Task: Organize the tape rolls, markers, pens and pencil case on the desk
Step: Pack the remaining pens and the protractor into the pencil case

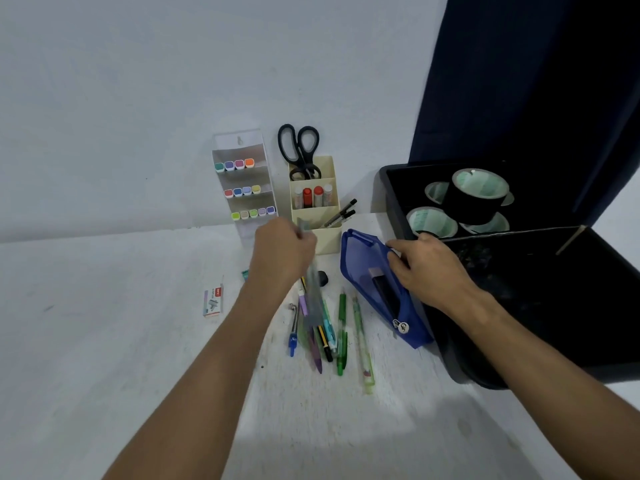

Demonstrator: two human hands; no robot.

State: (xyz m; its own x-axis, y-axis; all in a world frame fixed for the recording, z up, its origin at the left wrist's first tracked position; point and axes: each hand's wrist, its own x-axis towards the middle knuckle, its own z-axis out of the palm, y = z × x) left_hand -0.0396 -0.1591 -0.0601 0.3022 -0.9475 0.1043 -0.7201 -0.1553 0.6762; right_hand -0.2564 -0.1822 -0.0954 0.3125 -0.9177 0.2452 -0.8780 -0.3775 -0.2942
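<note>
The left hand [282,251] was closed around a thin grey pen [313,296], blurred by motion, and held it above the loose pile of pens and pencils [325,334] on the white desk [104,341]. The right hand [426,268] gripped the upper edge of the blue pencil case [360,271], which stood open and tilted against the black tray [519,306]. The tape rolls [478,195] already lay in the far compartment of that tray, and the coloured markers [242,188] sat in 3 rows of the clear rack by the wall.

The step in hand seemed to be moving the pen either to the beige organizer [317,206] or into the case (I could not tell which). To do it well, the pen should go in point down and along the length of the opening, while the right hand keeps the mouth of the case wide.

The organizer's front pocket already held 2 black pens [341,214] leaning to the right, so entry from the left side looked freer. Scissors [299,150] stood up behind. The desk to the left was open apart from a small box [213,301]; the tray wall closed the right.
</note>
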